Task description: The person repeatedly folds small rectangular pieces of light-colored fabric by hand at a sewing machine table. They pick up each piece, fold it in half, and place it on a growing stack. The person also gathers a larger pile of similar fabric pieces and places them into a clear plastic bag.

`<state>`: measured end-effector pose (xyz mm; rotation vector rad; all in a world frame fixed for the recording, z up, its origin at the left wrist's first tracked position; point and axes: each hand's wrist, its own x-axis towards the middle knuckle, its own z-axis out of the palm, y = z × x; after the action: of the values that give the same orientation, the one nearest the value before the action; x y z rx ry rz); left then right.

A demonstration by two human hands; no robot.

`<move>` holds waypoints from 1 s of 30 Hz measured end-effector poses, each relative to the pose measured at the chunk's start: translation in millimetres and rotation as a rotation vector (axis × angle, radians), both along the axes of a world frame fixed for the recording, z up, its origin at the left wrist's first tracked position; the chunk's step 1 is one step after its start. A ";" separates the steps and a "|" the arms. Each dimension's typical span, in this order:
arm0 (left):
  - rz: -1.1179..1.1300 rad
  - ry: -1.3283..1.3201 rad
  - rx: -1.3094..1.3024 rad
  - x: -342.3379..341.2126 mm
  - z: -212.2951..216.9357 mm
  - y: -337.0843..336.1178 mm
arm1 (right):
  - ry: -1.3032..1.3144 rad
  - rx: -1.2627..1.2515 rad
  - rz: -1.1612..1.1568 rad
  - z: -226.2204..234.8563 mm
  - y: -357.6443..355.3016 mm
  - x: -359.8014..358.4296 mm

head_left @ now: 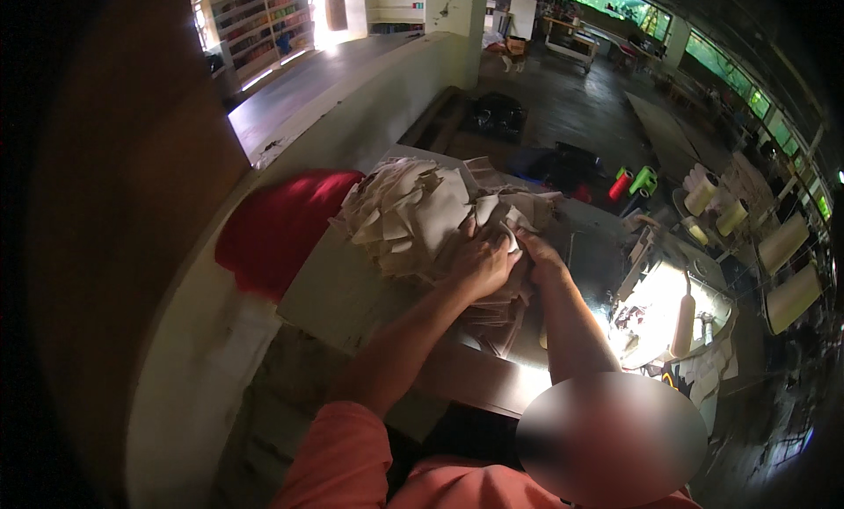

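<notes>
A large heap of beige fabric pieces (406, 208) lies on the worktable (338, 291). At its right side my left hand (485, 261) has its fingers closed on a beige fabric piece (503, 212). Close beside it, my right hand (542, 252) grips the right side of the same cloth, fingertips partly hidden in the folds. Beneath my hands, more pieces lie in a layered stack (494, 319) toward the table's near edge.
Red cloth (286, 232) drapes over the low wall on the left. To the right, a brightly lit sewing machine (673, 311) stands near several cream thread cones (791, 289). Green and red spools (633, 182) sit beyond the table, near dark bags (563, 164).
</notes>
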<state>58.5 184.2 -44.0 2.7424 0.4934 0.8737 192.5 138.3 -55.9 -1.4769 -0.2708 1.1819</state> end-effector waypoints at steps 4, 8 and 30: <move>0.077 -0.171 0.041 3.1 -15.3 -3.0 | 0.005 0.257 0.028 -3.4 -0.4 -4.9; -0.096 -0.203 -0.274 -4.6 0.3 -11.2 | 0.023 0.239 -0.092 1.0 -1.2 -1.4; -0.016 -0.386 -0.097 -18.1 13.9 -49.6 | -0.349 0.614 -0.324 34.9 -11.2 -20.5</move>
<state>40.5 134.6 -30.1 2.4028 0.4225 1.2988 172.1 127.0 -21.0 -1.1130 -0.5540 0.5051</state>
